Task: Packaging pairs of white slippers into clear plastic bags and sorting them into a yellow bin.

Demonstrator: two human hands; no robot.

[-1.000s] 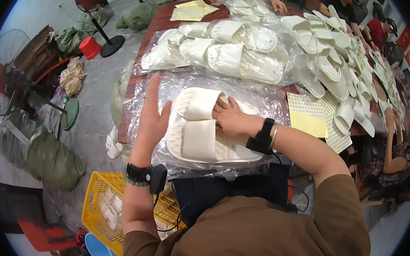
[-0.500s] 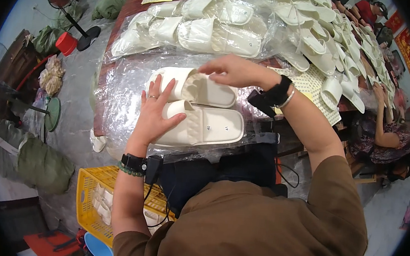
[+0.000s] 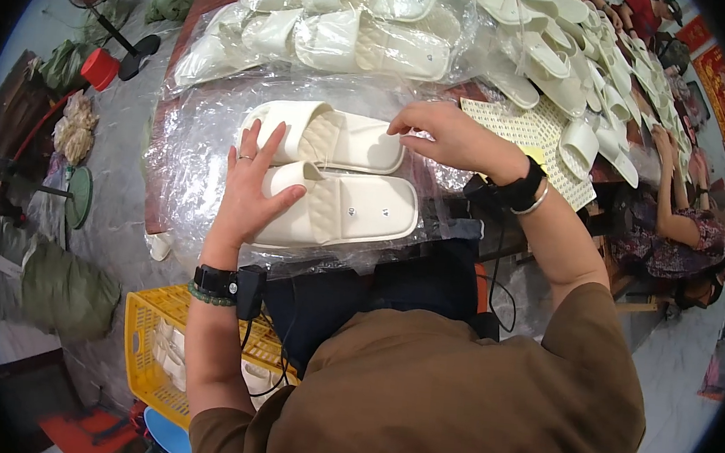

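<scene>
A pair of cream slippers lies side by side on clear plastic, toes to the left. On the heel of the near slipper (image 3: 381, 207) are two small round stickers. My left hand (image 3: 251, 185) rests with spread fingers across the toe ends of both slippers. Over the heel end of the far slipper (image 3: 356, 143) is my right hand (image 3: 459, 138), its fingers bent and drawn together at the heel's right edge. Whatever its fingertips may hold is too small to make out.
Bagged slippers (image 3: 326, 36) lie beyond the pair, with a heap of loose slippers (image 3: 555, 54) at the far right. Sticker sheets (image 3: 556, 152) lie right of my right hand. A yellow crate (image 3: 144, 346) stands lower left. Another person (image 3: 678, 226) sits at right.
My right hand has moved from over the far slipper's middle to its heel end, and its fingers have drawn closer together. My left hand stays on the toe ends. The whole view has shifted slightly.
</scene>
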